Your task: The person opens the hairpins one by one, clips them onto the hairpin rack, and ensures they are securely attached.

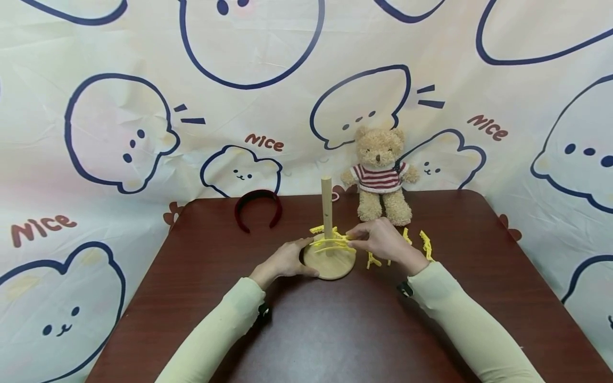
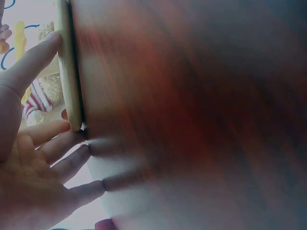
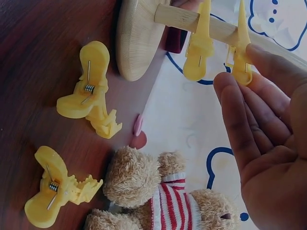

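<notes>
A wooden stand with a round base point(image 1: 330, 268) and an upright post point(image 1: 327, 205) is on the table. My left hand point(image 1: 286, 259) holds the base's left edge, its thumb near the front and fingertips farther back. My right hand point(image 1: 383, 240) is right of the post. In the right wrist view, its thumb and fingertips pinch a yellow spring hair clip point(image 3: 243, 60) at the post. A second yellow clip point(image 3: 198, 50) sits across the post nearer the base. Whether its jaws encircle the post is unclear. More yellow clips point(image 3: 93, 79) lie on the table beside the base.
A teddy bear point(image 1: 380, 178) in a striped shirt leans at the back, behind my right hand. A dark red headband point(image 1: 258, 194) lies back left. A small pink ring point(image 1: 336, 197) is behind the post. A printed cloth backs the brown table point(image 1: 306, 330).
</notes>
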### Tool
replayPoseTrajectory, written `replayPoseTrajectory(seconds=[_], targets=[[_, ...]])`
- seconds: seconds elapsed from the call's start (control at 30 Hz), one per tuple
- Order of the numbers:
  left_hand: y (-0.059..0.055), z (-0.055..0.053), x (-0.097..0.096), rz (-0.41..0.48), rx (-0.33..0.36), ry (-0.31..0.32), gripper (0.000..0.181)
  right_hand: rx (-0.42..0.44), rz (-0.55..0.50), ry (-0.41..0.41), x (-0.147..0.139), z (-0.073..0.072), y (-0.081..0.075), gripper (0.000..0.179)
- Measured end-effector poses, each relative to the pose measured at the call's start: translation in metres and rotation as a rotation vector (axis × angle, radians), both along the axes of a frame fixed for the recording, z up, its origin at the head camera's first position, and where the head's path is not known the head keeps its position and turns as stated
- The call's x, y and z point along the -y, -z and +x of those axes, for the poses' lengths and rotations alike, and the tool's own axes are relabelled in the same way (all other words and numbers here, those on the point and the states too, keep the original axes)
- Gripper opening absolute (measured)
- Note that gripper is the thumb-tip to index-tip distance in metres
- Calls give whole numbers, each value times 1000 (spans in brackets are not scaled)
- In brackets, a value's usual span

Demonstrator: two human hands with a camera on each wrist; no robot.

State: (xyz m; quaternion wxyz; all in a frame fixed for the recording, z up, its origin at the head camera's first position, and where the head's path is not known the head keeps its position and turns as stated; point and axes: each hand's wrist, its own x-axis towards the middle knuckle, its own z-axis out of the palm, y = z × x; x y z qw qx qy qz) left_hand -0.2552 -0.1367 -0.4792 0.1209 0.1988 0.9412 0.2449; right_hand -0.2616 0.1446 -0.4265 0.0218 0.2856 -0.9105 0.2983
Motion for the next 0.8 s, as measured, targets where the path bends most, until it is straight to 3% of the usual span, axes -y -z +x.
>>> replayPoseTrajectory(seconds=[0.57, 0.8], targets=[[-1, 0, -1, -8, -4, -3, 99, 118, -40, 17, -3, -3, 3, 26], [1, 0, 0, -2, -10, -6, 98, 115, -24, 9, -5, -5, 5, 29]])
